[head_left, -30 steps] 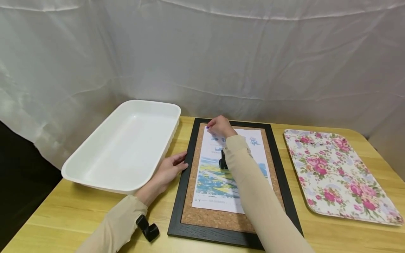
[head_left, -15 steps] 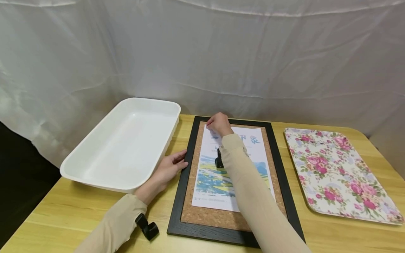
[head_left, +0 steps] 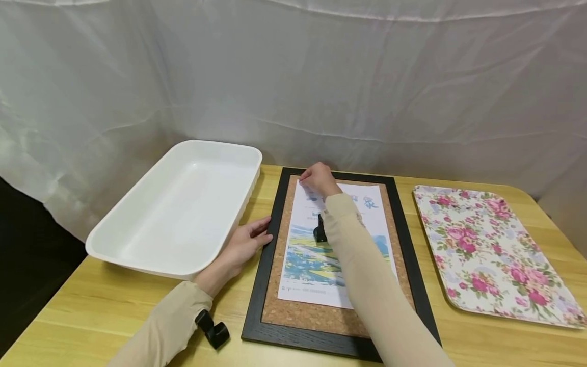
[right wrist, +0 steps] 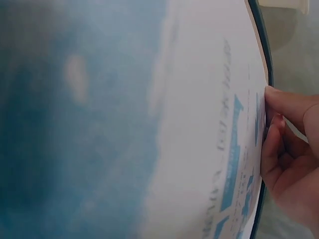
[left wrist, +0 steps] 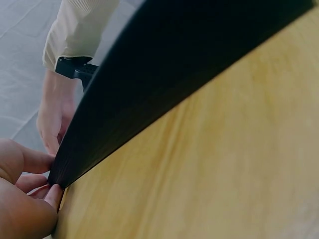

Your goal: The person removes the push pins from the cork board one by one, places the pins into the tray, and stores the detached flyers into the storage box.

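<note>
A cork board [head_left: 316,318] in a black wooden frame [head_left: 254,311] lies on the table, with a printed poster [head_left: 312,260] flat on the cork. At the poster's upper left corner my right hand [head_left: 319,179] pinches a small push pin, now covered by the fingertips. The right wrist view shows this hand [right wrist: 294,149] with thumb and curled fingers against the paper's edge. My left hand [head_left: 242,246] rests on the frame's left side with loose fingers touching it. In the left wrist view its fingertips [left wrist: 37,162] meet the dark frame edge.
A deep white plastic tray [head_left: 176,272] stands at the left, its rim over my left wrist. On the right lies a flat floral tray [head_left: 486,250]. A pale curtain [head_left: 293,76] hangs behind the wooden table [head_left: 101,306].
My right fingers have settled lower over the push pin, hiding its purple-blue head seen a second ago. The right forearm shifted slightly; my left hand has stayed by the frame.
</note>
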Demonstrator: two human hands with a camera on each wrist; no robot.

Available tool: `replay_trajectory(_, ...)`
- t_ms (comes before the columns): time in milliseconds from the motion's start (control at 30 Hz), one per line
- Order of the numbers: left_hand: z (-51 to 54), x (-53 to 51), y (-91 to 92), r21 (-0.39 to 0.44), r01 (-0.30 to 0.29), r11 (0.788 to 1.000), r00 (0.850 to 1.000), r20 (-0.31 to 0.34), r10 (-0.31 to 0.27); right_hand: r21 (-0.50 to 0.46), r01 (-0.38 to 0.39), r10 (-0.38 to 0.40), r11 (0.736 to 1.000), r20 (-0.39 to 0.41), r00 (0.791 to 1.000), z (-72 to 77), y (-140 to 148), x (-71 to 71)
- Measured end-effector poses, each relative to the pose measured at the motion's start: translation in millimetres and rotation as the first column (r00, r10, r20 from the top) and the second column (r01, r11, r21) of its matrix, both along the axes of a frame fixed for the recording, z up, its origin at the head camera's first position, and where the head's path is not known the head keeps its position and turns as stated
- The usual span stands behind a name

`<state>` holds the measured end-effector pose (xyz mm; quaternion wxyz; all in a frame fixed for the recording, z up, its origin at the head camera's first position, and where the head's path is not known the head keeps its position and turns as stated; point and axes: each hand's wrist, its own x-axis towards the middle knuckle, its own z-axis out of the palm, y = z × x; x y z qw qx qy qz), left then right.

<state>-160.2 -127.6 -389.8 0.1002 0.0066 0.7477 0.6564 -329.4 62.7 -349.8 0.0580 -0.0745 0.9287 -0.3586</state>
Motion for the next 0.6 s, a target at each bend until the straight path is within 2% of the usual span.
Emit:
replay_trajectory(133,0.3,1.1,-1.6,-0.001,-0.005,1.0,1.0,-0.003,0.005,0.027,-0.032,0.032,0.999,0.005,0.999,-0.2,-2.4,-1.8)
replay_trajectory(267,-1.6,2.7,-2.7,-0.009,-0.008,1.0,1.0,0.0,0.008,0.01,-0.054,0.054,0.998,0.02,0.998,-3.3,-2.6,-0.9)
replay_trajectory(367,-0.8,3.3,-2.8,-0.008,-0.012,1.0,1.0,-0.003,0.012,0.004,-0.076,0.076,0.997,0.0,0.997,-3.0,-2.7,1.4)
replay_trajectory(600,1.3,4.2,-1.2,-0.007,-0.008,1.0,1.0,-0.002,0.008,0.011,-0.049,0.049,0.999,-0.006,0.999,-3.5,-1.5,-1.2)
